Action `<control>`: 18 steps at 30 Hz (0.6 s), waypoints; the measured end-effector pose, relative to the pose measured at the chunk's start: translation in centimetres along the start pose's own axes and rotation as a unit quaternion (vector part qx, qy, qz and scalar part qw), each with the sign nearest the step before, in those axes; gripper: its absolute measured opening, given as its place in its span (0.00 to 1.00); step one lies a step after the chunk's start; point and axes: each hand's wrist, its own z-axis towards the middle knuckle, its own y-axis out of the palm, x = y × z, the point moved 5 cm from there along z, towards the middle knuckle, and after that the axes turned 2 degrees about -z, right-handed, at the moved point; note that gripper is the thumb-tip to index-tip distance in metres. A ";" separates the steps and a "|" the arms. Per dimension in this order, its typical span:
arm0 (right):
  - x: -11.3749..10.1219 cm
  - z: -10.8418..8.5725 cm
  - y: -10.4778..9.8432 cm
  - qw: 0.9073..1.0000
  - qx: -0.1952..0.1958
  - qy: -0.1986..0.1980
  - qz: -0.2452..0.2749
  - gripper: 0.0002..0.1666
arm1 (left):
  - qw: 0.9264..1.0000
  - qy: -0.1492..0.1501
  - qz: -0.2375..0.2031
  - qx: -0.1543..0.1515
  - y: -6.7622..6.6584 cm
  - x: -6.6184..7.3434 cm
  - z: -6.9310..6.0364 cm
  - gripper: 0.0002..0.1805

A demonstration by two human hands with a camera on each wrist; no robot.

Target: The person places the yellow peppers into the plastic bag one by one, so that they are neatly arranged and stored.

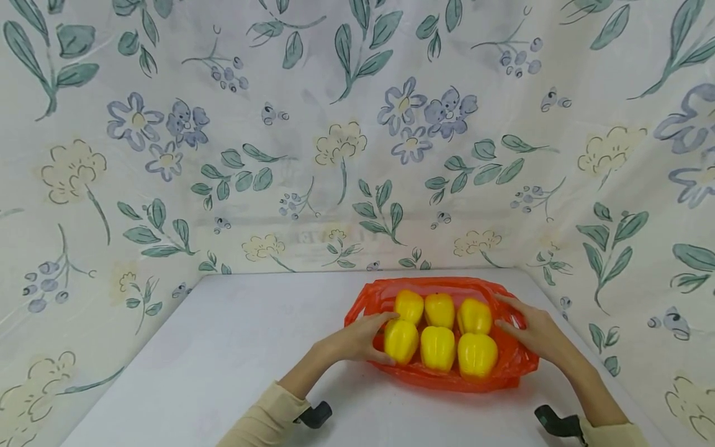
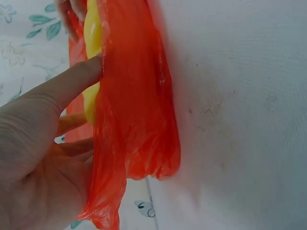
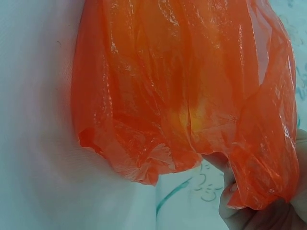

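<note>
A red plastic bag lies opened out on the white table, and several yellow bell peppers stand in it in two rows. At the bag's left end my left hand is spread, fingertips beside the front-left pepper. The left wrist view shows its thumb against the bag's edge and its other fingers behind the film. My right hand reaches over the bag's right rim with spread fingers touching the film. In the right wrist view, the bag hides much of that hand.
The white table extends left and in front of the bag. A floral curtain hangs behind it and on both sides. Dark wrist mounts sit by both sleeves.
</note>
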 end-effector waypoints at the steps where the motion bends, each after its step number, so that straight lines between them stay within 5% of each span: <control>1: 0.0 0.0 0.0 1.000 0.000 -0.001 -0.001 0.38 | 1.000 0.000 -0.003 0.002 -0.1 0.0 -0.2 0.47; 9: 0.2 0.0 -0.2 1.000 -0.011 0.006 0.002 0.39 | 0.999 0.009 -0.040 0.022 -2.0 -0.6 -2.3 0.41; 18: 0.4 -0.5 -1.1 0.999 -0.031 0.016 0.014 0.41 | 0.989 0.074 -0.100 0.080 -5.3 -1.4 -5.4 0.28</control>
